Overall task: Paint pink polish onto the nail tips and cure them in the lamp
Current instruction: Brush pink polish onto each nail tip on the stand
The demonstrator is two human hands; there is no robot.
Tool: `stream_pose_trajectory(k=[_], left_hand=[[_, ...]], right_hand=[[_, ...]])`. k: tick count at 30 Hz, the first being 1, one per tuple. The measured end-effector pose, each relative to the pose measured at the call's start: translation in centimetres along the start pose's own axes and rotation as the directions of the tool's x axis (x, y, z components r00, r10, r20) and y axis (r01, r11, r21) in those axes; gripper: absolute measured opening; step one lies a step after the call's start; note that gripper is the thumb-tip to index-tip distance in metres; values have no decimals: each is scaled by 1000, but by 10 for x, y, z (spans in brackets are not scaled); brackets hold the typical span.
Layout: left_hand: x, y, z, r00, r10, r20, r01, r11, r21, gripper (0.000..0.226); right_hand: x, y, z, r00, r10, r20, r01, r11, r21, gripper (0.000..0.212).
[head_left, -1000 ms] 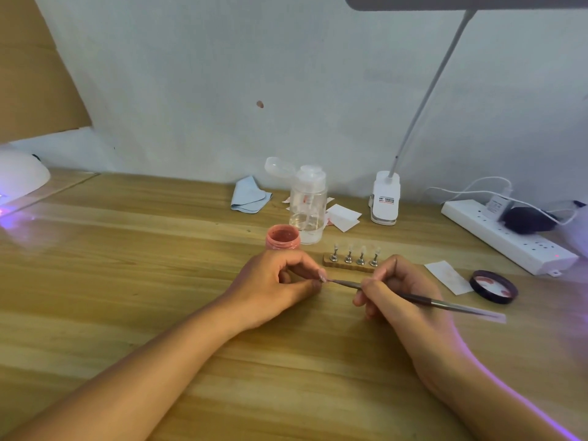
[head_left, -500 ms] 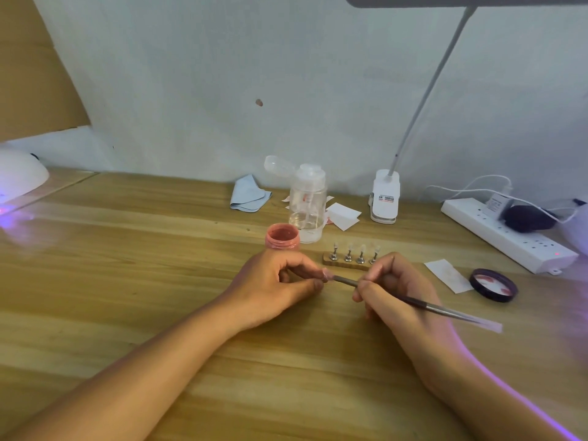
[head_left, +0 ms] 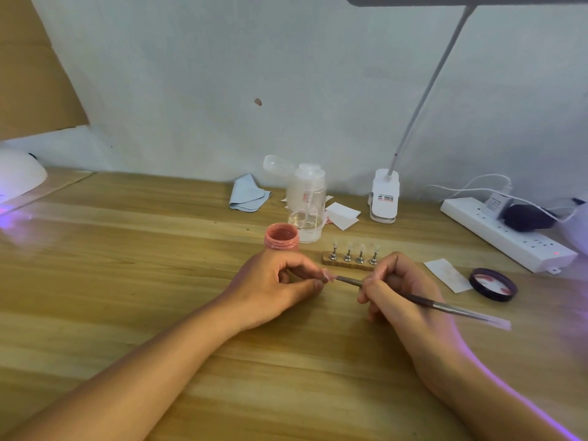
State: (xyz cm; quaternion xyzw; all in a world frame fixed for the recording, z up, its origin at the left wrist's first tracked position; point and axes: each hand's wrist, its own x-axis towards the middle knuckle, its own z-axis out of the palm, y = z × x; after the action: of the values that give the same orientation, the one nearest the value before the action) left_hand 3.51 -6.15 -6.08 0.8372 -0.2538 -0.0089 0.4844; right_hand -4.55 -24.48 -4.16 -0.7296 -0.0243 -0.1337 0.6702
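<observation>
My left hand (head_left: 273, 286) pinches a small nail tip (head_left: 327, 276) between thumb and forefinger at the middle of the wooden desk. My right hand (head_left: 401, 291) grips a thin metal-handled brush (head_left: 445, 307), whose tip touches the nail tip. Just behind my hands stands a wooden holder (head_left: 348, 264) with several clear nail tips on metal stands. An open jar of pink polish (head_left: 282, 236) sits behind my left hand. The white curing lamp (head_left: 17, 178) glows purple at the far left edge.
The jar's dark lid (head_left: 493, 284) lies at the right beside a white paper slip (head_left: 447, 275). Behind stand a clear pump bottle (head_left: 307, 203), a blue cloth (head_left: 248, 194), a clip-on desk lamp base (head_left: 384, 196) and a white power strip (head_left: 509, 233).
The brush's rear end has dipped lower as my right hand tilted it, and the bristles slid slightly along the nail tip. My left hand stays in place.
</observation>
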Motion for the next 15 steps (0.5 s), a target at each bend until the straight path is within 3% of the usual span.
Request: stream_pose_trajectory(k=[15], left_hand=[[-1, 3, 0, 1000, 16, 5, -16, 999, 44, 18]], right_hand=[[1, 1, 0, 1000, 5, -3, -5, 1000, 17, 12]])
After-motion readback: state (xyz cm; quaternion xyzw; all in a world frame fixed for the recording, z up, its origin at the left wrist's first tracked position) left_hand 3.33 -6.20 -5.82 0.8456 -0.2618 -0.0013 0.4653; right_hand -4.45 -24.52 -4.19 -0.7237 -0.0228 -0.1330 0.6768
